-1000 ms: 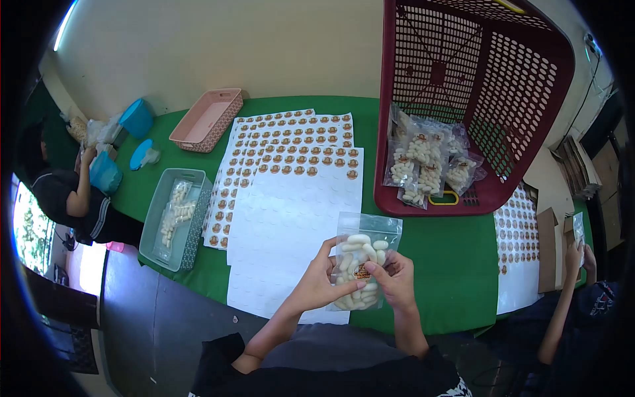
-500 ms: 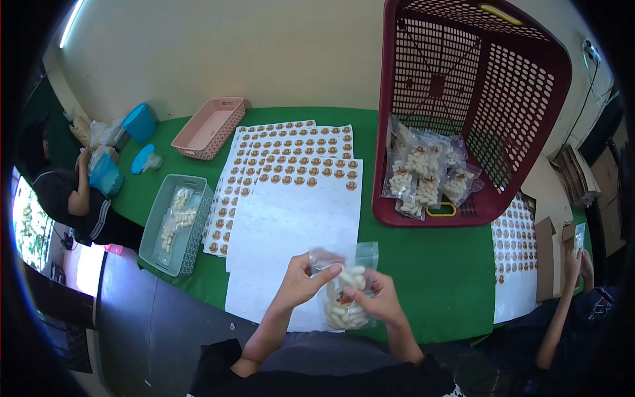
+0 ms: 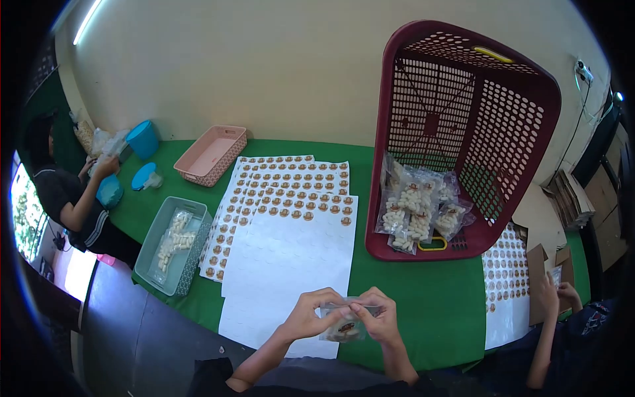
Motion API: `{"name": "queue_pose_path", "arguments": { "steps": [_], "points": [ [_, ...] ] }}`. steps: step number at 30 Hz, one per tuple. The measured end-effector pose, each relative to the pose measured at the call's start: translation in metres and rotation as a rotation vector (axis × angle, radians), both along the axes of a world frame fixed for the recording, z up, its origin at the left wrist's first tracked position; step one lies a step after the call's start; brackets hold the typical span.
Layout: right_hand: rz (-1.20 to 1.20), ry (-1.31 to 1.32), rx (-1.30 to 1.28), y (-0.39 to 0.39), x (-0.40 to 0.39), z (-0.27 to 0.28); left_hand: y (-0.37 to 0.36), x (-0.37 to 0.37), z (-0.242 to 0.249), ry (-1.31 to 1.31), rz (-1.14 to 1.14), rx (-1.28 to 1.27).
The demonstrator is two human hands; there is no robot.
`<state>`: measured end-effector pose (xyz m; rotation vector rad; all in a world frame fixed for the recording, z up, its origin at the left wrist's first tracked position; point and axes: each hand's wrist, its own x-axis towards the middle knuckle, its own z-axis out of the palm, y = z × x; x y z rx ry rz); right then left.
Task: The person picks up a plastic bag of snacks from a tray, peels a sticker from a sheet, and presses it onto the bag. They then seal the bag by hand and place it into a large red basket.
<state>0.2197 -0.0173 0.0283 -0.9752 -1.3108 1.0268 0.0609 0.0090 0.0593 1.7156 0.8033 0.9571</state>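
A clear plastic bag (image 3: 345, 331) of white, bean-shaped pieces, with a round brown sticker on its front, is held just over the table's near edge. My left hand (image 3: 315, 316) pinches its upper left edge, thumb against the plastic. At the upper right edge, my right hand (image 3: 380, 319) pinches with thumb and fingers. The two hands nearly meet along the top of the bag. Beneath and beyond them lie sticker sheets (image 3: 291, 258), white where stickers are gone, with rows of round brown stickers toward the back.
A maroon basket (image 3: 387, 132) lying on its side holds several filled bags (image 3: 417, 205). Left are a grey-green tray (image 3: 147, 241) with bags, a pink tray (image 3: 211, 155) and a blue bucket (image 3: 142, 139). One person works far left; another person's hands (image 3: 552, 298) are at a cardboard box on the right.
Both my hands have come together at the bag's top edge, and less of its contents shows. The view has tilted upward. At right, the other person's hands have lowered toward the cardboard box.
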Motion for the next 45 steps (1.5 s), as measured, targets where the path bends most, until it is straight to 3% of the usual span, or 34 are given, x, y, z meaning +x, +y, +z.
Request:
{"name": "queue_pose_path", "arguments": {
  "steps": [5,10,12,15,18,22,25,27,28,30,31,32,35,37,38,40,42,44,45],
  "points": [
    [-0.095,-0.035,0.004,0.006,-0.004,0.002,0.003,0.007,-0.021,-0.120,0.198,-0.244],
    [-0.124,0.042,-0.075,0.006,0.003,-0.011,0.005,0.008,-0.030,-0.091,0.191,-0.115],
    [-0.215,-0.126,0.008,0.009,0.004,-0.009,0.007,0.005,-0.028,-0.044,0.148,-0.074],
    [-0.253,-0.132,-0.048,0.011,0.010,-0.016,0.010,-0.002,-0.020,0.036,0.140,0.008],
    [-0.099,-0.119,0.051,0.010,0.014,-0.010,0.010,-0.003,-0.022,0.043,0.235,-0.084],
    [-0.045,-0.042,-0.033,0.003,0.013,-0.003,0.015,-0.005,-0.033,0.027,0.241,-0.171],
    [-0.186,-0.190,-0.107,0.002,0.015,-0.008,0.015,-0.002,-0.041,0.096,0.143,-0.158],
    [-0.326,-0.234,-0.054,0.002,0.016,-0.016,0.010,0.008,-0.051,-0.151,0.333,-0.057],
    [-0.323,-0.233,-0.048,0.002,0.017,-0.017,0.009,0.007,-0.051,-0.151,0.336,-0.051],
    [-0.403,-0.166,0.023,0.000,0.018,-0.019,0.006,0.002,-0.044,-0.199,0.155,-0.078],
    [-0.399,-0.164,0.024,-0.002,0.017,-0.018,0.003,0.000,-0.033,-0.217,-0.013,-0.235],
    [-0.309,-0.197,0.113,-0.005,0.015,-0.014,0.000,0.004,-0.030,-0.227,-0.079,-0.225],
    [-0.104,-0.300,0.278,-0.012,0.005,0.003,-0.009,0.017,-0.029,-0.203,-0.015,-0.019],
    [0.016,-0.440,0.383,-0.011,0.008,0.000,-0.009,0.018,-0.042,-0.236,0.087,-0.291],
    [0.015,-0.443,0.380,-0.012,0.006,0.001,-0.009,0.017,-0.042,-0.238,0.084,-0.294],
    [-0.436,-0.205,0.215,-0.013,-0.001,0.004,-0.007,0.012,-0.039,-0.167,0.077,-0.296],
    [-0.489,-0.175,0.202,-0.008,0.001,0.005,-0.007,0.011,-0.033,-0.166,0.037,-0.238],
    [0.045,0.065,-0.030,-0.007,0.014,-0.005,-0.011,0.012,-0.027,-0.023,0.002,-0.280],
    [0.112,-0.013,-0.017,-0.008,0.016,-0.003,-0.013,0.013,-0.028,-0.021,0.002,-0.284]
  ]
}}
